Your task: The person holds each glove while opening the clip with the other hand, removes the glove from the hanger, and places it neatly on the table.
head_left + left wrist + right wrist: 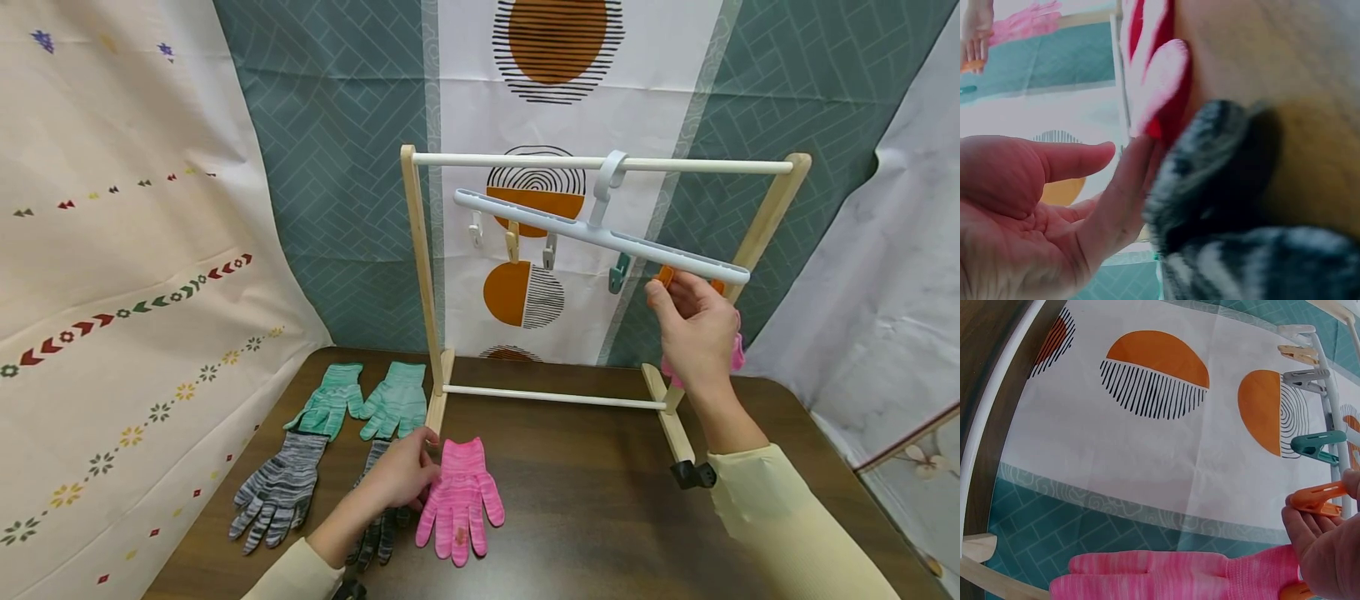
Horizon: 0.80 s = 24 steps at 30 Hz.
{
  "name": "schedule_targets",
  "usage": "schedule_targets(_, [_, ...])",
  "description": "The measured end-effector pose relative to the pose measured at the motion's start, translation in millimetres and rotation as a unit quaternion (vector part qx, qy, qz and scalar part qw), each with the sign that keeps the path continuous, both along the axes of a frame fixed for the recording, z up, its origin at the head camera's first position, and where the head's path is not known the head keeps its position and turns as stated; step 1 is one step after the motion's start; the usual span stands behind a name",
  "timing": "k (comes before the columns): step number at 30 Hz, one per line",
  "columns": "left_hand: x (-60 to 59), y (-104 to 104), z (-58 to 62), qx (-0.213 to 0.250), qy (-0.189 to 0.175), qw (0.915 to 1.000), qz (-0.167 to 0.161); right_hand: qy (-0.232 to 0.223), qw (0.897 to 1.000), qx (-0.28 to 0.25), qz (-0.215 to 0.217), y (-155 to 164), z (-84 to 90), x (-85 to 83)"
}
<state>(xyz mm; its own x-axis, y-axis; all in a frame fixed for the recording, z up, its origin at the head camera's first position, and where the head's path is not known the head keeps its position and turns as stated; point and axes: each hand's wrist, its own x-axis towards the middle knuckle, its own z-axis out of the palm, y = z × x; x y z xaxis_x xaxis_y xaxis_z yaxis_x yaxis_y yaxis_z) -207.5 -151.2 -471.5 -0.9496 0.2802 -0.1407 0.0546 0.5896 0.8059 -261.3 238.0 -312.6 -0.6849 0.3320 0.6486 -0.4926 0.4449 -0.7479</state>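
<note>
My right hand (697, 329) pinches an orange clothespin (1317, 499) on the pale blue hanger (555, 223), which hangs tilted, its right end lower. A pink glove (1166, 575) hangs from a second orange clothespin (1297, 591) at that end, mostly behind my right hand in the head view. On the table, my left hand (405, 473) is at the side of another pink glove (461, 500), which lies flat with its fingers toward me. In the left wrist view the thumb stands apart from the fingers, and a fingertip appears to touch the pink glove.
Two green gloves (397, 400) and two grey-black gloves (279, 483) lie at the table's left, one partly under my left arm. The wooden rack (422, 267) carries the hanger on its top bar. White, yellow, grey and teal clothespins (619, 273) hang along it.
</note>
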Motion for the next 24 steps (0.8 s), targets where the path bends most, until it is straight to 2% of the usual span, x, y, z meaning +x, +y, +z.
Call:
schedule_targets(3, [-0.5,1,6.3,-0.013,0.018,0.9997,0.003,-0.007,1.0,-0.001,0.002,2,-0.6,1.4])
schedule_targets(10, [-7.4,5,21.5,-0.007,0.039,0.9987,0.031,-0.01,1.0,0.0,0.015,4,0.1,6.6])
schedule_targets(14, [-10.6,9,29.4,-0.012,0.066,0.9971,0.037,-0.009,0.999,-0.013,0.028,3,-0.9,9.1])
schedule_targets(19, [-14.0,16,35.6,-0.025,0.102,0.9937,0.04,-0.01,0.999,-0.016,0.048,3,-2.4,12.3])
schedule_targets(24, [-17.6,23,41.0,-0.017,0.124,0.9914,0.036,-0.021,0.998,-0.005,0.057,5,-1.0,18.7])
